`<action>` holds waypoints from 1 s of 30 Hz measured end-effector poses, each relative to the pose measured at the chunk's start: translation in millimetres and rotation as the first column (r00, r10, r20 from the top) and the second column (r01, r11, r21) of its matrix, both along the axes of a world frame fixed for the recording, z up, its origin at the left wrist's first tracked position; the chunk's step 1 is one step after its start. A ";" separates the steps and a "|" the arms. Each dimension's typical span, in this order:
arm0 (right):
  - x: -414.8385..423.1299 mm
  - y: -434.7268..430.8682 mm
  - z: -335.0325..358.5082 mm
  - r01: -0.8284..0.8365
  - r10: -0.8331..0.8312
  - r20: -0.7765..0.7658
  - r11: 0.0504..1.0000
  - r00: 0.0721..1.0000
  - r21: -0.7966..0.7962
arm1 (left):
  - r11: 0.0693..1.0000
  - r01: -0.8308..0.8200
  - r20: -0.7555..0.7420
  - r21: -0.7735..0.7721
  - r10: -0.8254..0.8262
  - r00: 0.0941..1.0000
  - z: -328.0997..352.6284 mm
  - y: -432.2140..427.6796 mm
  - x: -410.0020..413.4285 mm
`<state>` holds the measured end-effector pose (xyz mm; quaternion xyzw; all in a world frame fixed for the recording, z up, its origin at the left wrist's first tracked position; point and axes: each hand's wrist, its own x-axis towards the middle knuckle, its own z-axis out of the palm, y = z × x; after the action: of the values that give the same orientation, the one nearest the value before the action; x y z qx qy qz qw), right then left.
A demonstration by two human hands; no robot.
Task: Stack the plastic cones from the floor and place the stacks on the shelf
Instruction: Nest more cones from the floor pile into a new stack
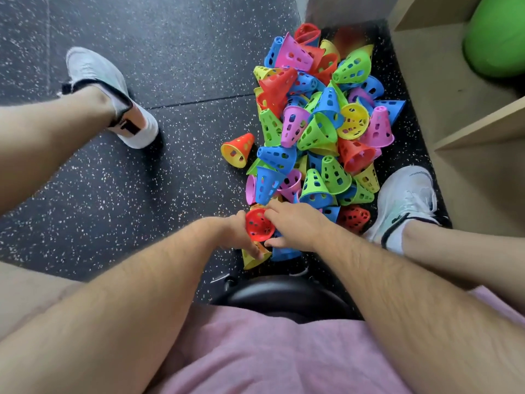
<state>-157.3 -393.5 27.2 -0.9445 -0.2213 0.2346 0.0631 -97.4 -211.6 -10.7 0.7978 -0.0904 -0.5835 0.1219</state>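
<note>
Low over the speckled floor, the left hand has its fingers curled round a red cone whose mouth faces up; the right hand grips the same cone's rim from the other side, thumb beneath; a yellow cone lies just under them; the multicoloured cone pile sits on the floor beside the wooden shelf, which holds a green ball.

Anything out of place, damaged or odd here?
One orange cone, a yellow one nested inside, lies on its side, apart, left of the pile, a loose jumble beside the shelf. The left hand and right hand grip a red cone; no damage shows.
</note>
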 end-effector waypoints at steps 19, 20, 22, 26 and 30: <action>45.9 6.2 17.8 0.341 -0.453 0.126 0.802 0.883 0.490 | 0.661 -0.720 -0.144 -0.213 0.707 0.692 41.3 51.9 30.7; 52.9 10.0 18.2 0.377 -0.491 0.091 0.763 0.867 0.526 | 0.586 -0.776 -0.172 -0.235 0.760 0.626 42.9 50.4 30.4; 62.1 19.1 16.8 0.405 -0.538 0.040 0.679 0.842 0.612 | 0.488 -0.823 -0.225 -0.291 0.801 0.555 44.0 46.5 28.8; 60.7 32.3 16.6 0.422 -0.534 -0.026 0.637 0.845 0.645 | 0.401 -0.849 -0.309 -0.345 0.805 0.506 47.0 41.0 30.3; 56.0 26.6 21.2 0.460 -0.516 -0.060 0.697 0.854 0.550 | 0.346 -0.842 -0.338 -0.413 0.801 0.494 50.8 40.0 30.8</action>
<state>-101.3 -366.8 48.4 -0.9210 -0.0231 0.0893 0.3784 -66.6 -171.6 40.1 0.6435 0.1699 -0.4221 0.6155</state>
